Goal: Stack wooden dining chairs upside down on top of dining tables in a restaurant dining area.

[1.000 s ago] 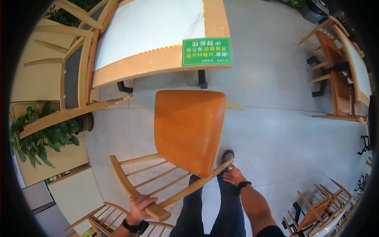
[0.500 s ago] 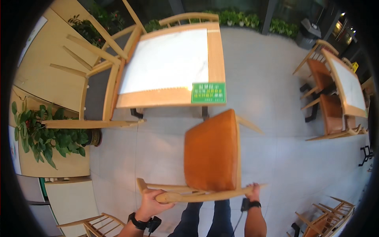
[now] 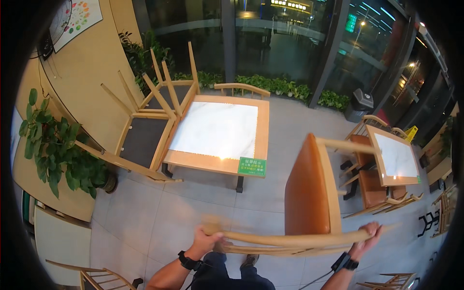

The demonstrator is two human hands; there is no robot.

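A wooden chair with an orange-brown padded seat (image 3: 307,193) is lifted in front of me, tilted on its side with legs pointing away to the right. My left hand (image 3: 205,240) is closed around the left end of its curved back rail. My right hand (image 3: 366,239) grips the rail's right end. Ahead to the left stands a table (image 3: 208,166) with a wooden rim, a white marble-look top and a green sign on its near right corner. The chair seat hangs beyond that corner, apart from it.
Upturned chairs (image 3: 145,135) rest along the table's left edge, legs up. A leafy potted plant (image 3: 72,154) stands at the left wall. Another table (image 3: 394,157) with chairs stands right, below a grey bin (image 3: 360,104). A chair (image 3: 104,279) is at lower left.
The chair has risen and swung right in my hands, its seat turning more edge-on. My view has tilted up, bringing in the windows, and my right hand has moved outward.
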